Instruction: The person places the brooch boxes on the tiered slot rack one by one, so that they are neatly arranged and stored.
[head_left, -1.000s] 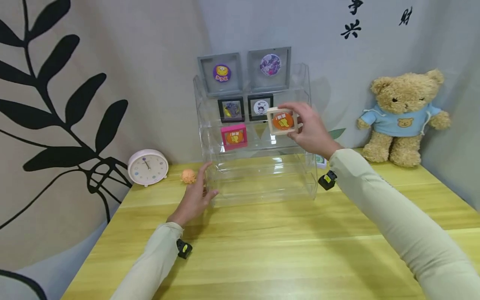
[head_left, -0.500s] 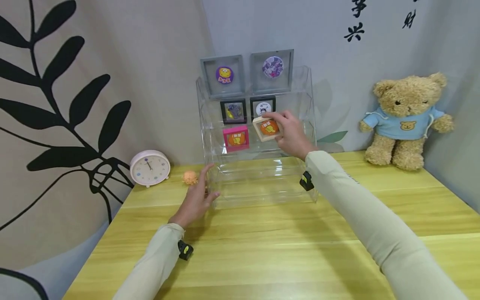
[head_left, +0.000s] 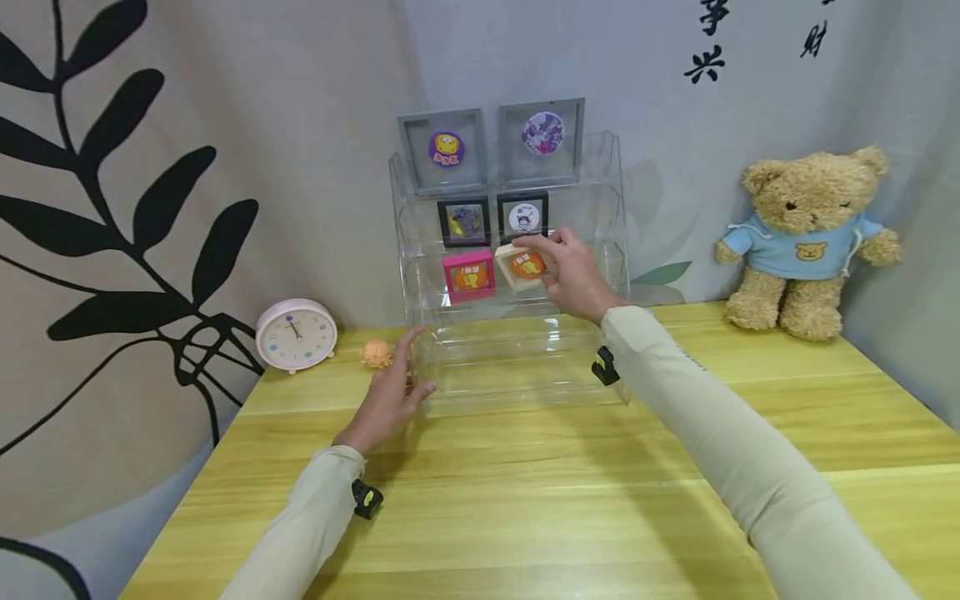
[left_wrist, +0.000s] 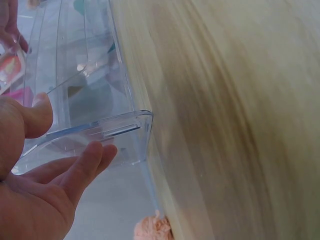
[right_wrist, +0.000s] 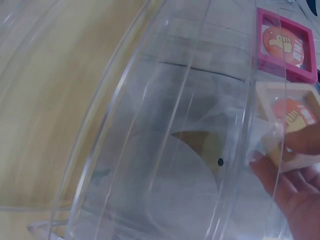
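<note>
My right hand [head_left: 579, 279] pinches a small cream frame [head_left: 514, 278] with an orange thumbs-up badge inside. The frame is tilted, at the third tier of a clear acrylic display rack [head_left: 517, 387], right beside a pink frame [head_left: 469, 296] with a matching badge. In the right wrist view, thumb and fingers hold the cream frame [right_wrist: 265, 97] by its edge. My left hand [head_left: 384, 407] grips the rack's left side low down; the left wrist view has its thumb and fingers on either side of the clear side panel [left_wrist: 100, 125].
Two black frames [head_left: 462, 240] stand one tier higher, and two large grey frames [head_left: 442, 185] on the top tier. On the wooden table [head_left: 487, 508] are a round clock [head_left: 296, 335] and an orange fuzzy ball [head_left: 377, 353] at left, and a teddy bear [head_left: 810, 208] at right.
My right hand has carried the cream frame left and down toward the pink frame, tilting it on the way. My left hand has stayed at the rack's side.
</note>
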